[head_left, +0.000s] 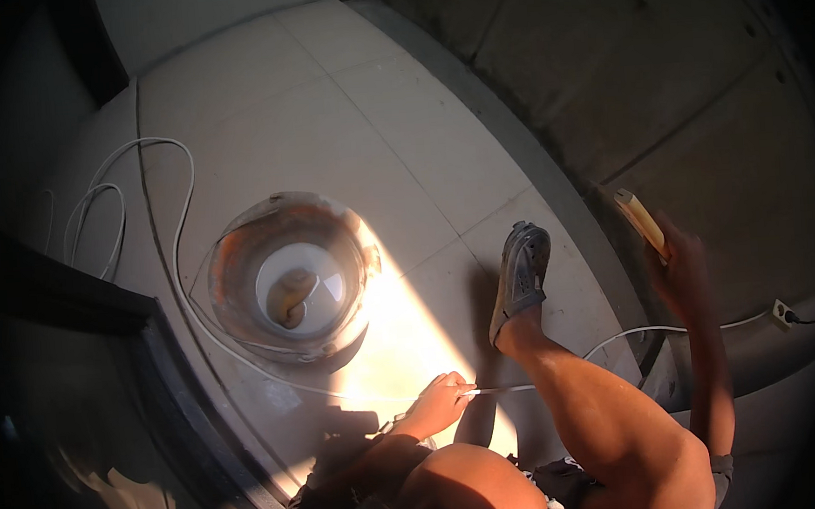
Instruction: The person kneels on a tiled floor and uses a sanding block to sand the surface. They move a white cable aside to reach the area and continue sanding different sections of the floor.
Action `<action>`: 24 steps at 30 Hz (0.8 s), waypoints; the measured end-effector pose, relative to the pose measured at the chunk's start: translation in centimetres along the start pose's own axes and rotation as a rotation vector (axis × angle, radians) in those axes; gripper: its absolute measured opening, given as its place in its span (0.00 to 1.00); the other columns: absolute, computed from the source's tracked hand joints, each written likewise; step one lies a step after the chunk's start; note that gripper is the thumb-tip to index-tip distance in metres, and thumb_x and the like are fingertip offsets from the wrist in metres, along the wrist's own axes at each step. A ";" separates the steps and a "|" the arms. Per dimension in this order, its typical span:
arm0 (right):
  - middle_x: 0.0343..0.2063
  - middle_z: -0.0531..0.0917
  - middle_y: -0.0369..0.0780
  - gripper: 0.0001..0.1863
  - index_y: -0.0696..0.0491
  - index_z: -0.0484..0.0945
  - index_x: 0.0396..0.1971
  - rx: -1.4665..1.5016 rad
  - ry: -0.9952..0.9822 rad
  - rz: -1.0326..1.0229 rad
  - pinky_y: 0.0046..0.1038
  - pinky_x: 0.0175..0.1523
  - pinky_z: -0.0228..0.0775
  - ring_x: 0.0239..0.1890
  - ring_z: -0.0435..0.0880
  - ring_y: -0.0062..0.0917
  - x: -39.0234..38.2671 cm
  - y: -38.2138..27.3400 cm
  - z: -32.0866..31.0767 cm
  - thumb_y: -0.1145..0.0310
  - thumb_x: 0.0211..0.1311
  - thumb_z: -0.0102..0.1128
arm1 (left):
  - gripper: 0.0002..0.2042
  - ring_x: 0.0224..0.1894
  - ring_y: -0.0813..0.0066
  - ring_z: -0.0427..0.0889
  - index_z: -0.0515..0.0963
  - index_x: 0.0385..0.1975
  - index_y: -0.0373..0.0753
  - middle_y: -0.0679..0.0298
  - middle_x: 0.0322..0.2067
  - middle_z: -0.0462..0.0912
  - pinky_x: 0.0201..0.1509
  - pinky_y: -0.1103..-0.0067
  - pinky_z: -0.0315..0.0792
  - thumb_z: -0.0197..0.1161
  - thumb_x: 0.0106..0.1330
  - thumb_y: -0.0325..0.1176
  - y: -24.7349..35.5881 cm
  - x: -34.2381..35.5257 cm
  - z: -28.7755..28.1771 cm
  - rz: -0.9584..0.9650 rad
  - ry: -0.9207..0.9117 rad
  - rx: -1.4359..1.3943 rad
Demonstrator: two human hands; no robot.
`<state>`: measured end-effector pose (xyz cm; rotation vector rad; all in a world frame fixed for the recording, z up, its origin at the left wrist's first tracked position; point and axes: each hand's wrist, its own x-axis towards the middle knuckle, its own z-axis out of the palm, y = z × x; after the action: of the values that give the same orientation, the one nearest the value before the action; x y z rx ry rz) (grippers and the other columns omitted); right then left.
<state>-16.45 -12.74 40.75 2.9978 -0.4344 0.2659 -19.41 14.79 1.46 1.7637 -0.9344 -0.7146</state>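
Observation:
My left hand point(438, 406) is closed, fingers pinching a white cable point(609, 340) low in front of me, by my bent knee. Out to the right, my right hand point(686, 270) is raised, fingers wrapped round a pale yellow bar-shaped thing point(642, 221); its exact kind I cannot make out. Left of centre a round bucket point(363, 257) with dirty, orange-stained inner walls stands on the floor. It contains some liquid and a tan, soft-looking lump point(291, 297), perhaps a sponge or cloth.
The cable loops across the pale tiled floor point(362, 127) round the bucket. It leads right to a white socket block point(783, 315) with a black plug lead. A dark door frame point(167, 372) stands left. My foot in a grey clog point(523, 271) rests beside a raised floor edge.

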 end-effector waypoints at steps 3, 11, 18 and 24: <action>0.35 0.88 0.56 0.26 0.50 0.80 0.63 0.034 -0.190 0.103 0.53 0.40 0.81 0.37 0.89 0.55 2.7 3.0 4.4 0.78 0.63 0.63 | 0.15 0.52 0.59 0.88 0.86 0.56 0.37 0.55 0.52 0.87 0.58 0.69 0.81 0.63 0.78 0.38 2.2 0.2 -2.1 -0.172 0.038 -0.274; 0.57 0.89 0.43 0.26 0.47 0.84 0.61 0.336 -0.136 -0.124 0.40 0.62 0.80 0.59 0.88 0.42 7.1 7.2 29.9 0.80 0.63 0.59 | 0.19 0.58 0.61 0.85 0.82 0.63 0.38 0.56 0.54 0.86 0.61 0.67 0.78 0.65 0.77 0.38 0.8 -6.7 -10.8 -0.212 -0.167 -0.444; 0.66 0.84 0.40 0.24 0.45 0.83 0.62 0.231 -0.099 -0.579 0.44 0.67 0.77 0.66 0.84 0.41 9.4 9.3 37.3 0.70 0.66 0.60 | 0.20 0.65 0.51 0.78 0.81 0.63 0.41 0.51 0.59 0.83 0.69 0.61 0.74 0.66 0.78 0.44 12.9 -4.5 -27.1 -0.046 -0.604 -0.335; 0.65 0.84 0.40 0.26 0.47 0.83 0.64 0.228 -0.112 -0.684 0.45 0.67 0.77 0.66 0.84 0.42 14.9 5.1 37.9 0.71 0.63 0.61 | 0.29 0.53 0.60 0.89 0.76 0.71 0.43 0.51 0.59 0.83 0.50 0.68 0.88 0.70 0.74 0.47 13.9 -2.4 -31.8 0.218 -0.288 -0.377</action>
<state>2.14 -26.37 6.76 3.1556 0.6555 0.0856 1.05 29.06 25.73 1.2288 -1.0832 -0.9478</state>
